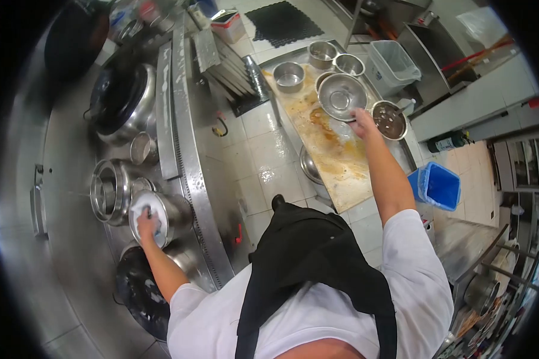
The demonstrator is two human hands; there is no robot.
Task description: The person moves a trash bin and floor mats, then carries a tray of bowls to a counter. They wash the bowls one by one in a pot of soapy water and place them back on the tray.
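My right hand (361,124) grips the near rim of a shallow metal bowl (343,97), held tilted above the stained work table. Beside it stands a pot of dark liquid (390,119) with pale bits on its surface. Far to the left, my left hand (149,225) reaches into the mouth of a steel pot (177,216) on the stove counter. White stuff (139,210) shows around the fingers, and a small dark piece is at the fingertips; what they hold is too small to name.
Several metal pots (288,76) stand on the stained table (293,107). Woks (123,99) and a nested steel pot (105,194) line the stove counter (189,119). A blue bin (438,185) and a lined clear bin (392,66) stand nearby. The tiled floor (269,149) looks wet.
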